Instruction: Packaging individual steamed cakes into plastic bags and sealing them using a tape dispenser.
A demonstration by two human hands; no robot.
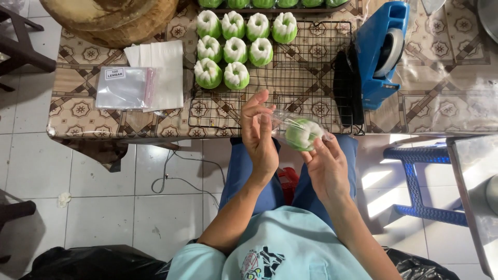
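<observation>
Together, both hands' fingers (265,124) pinch one bagged cake (302,133); nine cakes (236,51) sit on the rack (306,78).

Pale mint short-sleeved shirt (290,243) with dark chest print; blue trousers (244,166).

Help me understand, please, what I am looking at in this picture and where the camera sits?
The single picture comes from a camera worn on a person's head, looking down at their own two bare hands over the table edge. The left hand and the right hand together hold a green and white cake inside a clear plastic bag. On the table lies a black wire rack with more green and white cakes. Left of the rack are white paper sheets and a pack of clear bags; right of it stands a blue tape dispenser.
</observation>
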